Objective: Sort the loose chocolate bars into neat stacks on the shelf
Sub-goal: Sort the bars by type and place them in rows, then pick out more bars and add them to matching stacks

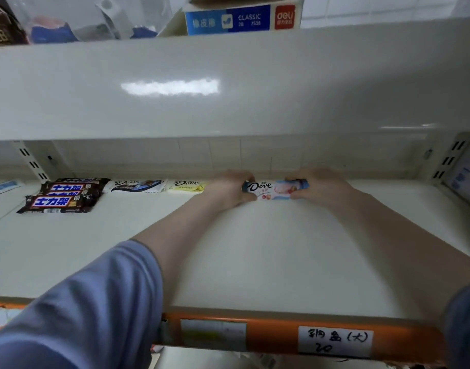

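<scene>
Bar in hand: pink-and-white foil-wrapped Dove chocolate bar, lying lengthwise along the back edge of the cream metal shelf, right of centre.
Left hand: fingers curled round the bar's left end, gripping it.
Right hand: curled round the right end likewise.
Neighbours: pale yellow Dove bar just left of the left hand, then a white-and-blue Dove bar, then dark brown Snickers bars piled loosely towards the back left corner.
Step, as judged: squaring this bar into the back row.
Doing it well: even pressure at both ends, long side parallel to the back edge, no nudging the yellow bar, release only once flat.
</scene>
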### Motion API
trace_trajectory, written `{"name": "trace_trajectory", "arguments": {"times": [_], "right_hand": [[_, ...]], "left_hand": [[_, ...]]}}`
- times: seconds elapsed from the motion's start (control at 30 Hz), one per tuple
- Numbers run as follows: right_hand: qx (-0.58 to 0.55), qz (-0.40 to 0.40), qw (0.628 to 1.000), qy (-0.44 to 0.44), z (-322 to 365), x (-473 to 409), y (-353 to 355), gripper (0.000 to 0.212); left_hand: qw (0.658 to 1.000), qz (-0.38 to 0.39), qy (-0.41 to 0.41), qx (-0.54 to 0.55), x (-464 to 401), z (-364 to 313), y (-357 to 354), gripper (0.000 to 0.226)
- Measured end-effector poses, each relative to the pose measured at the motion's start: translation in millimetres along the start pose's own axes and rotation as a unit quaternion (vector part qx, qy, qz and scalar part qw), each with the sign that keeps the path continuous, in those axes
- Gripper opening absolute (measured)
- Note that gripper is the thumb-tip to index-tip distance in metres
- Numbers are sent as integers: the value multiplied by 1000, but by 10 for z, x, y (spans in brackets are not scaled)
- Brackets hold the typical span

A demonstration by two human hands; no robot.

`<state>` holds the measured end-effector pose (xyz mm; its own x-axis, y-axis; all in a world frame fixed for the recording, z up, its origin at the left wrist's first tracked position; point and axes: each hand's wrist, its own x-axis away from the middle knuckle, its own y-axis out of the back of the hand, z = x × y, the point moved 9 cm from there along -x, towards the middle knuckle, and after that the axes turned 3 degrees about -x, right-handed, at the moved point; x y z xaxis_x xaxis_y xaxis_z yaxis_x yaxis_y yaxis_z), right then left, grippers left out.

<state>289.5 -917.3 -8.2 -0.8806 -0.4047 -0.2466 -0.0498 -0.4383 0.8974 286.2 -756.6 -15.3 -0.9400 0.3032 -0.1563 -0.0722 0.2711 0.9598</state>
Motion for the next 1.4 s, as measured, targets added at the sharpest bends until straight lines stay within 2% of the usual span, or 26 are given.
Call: {"name": "trace_trajectory", "arguments": {"times": [0.17,0.3,0.4,0.47,0.53,0.57,0.67,0.77,1.03,1.2,1.4], "right_hand": [[-7,4,1000,-17,-95,-70,-50,26],[-5,12,1000,-17,-115,-71,-117,24],[11,5,1000,1,-47,-33,-106,14],[49,7,999,15,44,8,-121,17],[75,-13,997,1,120,56,-101,11],[82,-27,996,-10,175,90,-89,12],[119,-29,991,-47,388,268,-141,35],[137,-23,987,-83,694,505,-228,32],[75,-58,987,-126,2110,926,-781,34],[38,-69,990,-115,3193,794,-1204,36],[9,-42,997,-57,4385,468,-1712,36]], "left_hand": [[997,6,-5,-82,-153,55,-30,41],[995,3,-3,-104,-166,96,-57,37],[993,-21,0,-115,-103,64,-73,35],[990,-47,8,-135,-4,24,-56,36],[985,-69,25,-156,141,-17,-2,34],[983,-73,37,-163,231,-32,31,34],[981,-61,74,-166,584,-34,119,40],[978,-54,111,-168,1023,75,232,44],[964,-101,199,-143,2297,999,810,47],[948,-126,248,-156,3160,1929,1218,49],[923,-149,311,-168,4043,2962,1647,45]]}}
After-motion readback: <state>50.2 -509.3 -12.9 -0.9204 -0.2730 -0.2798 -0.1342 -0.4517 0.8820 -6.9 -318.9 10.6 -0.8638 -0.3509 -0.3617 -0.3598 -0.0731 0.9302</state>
